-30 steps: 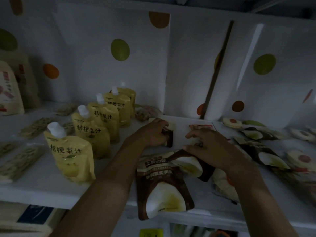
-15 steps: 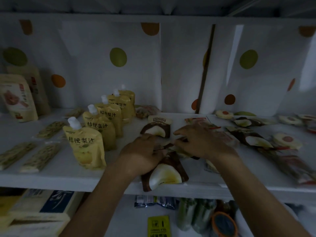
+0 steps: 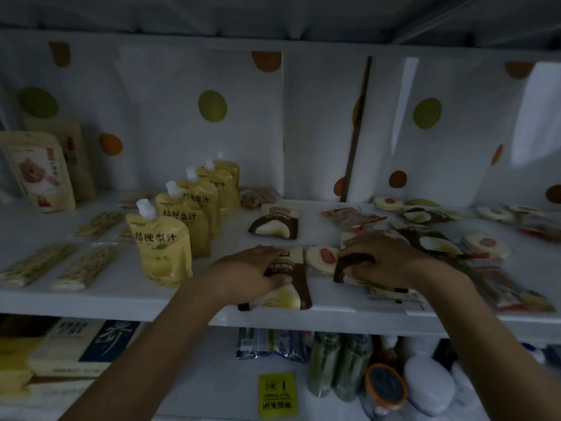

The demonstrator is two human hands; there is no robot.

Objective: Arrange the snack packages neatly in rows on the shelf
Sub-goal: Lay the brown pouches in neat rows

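While both hands work at the front edge of the shelf [image 3: 106, 302], one snack package hangs over its lip.

The left hand [image 3: 249, 275] holds the front brown package [image 3: 285, 299] between fingers and thumb. If that grip loosens, the package may tip off the front edge onto the goods below. The right hand [image 3: 391, 262] curls its fingers round a second brown package [image 3: 346, 268], which touches a round-labelled pack [image 3: 321, 256]. Lifting it could drag that pack or the loose pile [image 3: 440, 241] toward the right end. A third brown package [image 3: 274, 224] lies further back. The yellow pouches [image 3: 164, 247] stand just beside the left wrist, so a sideways sweep could topple them.
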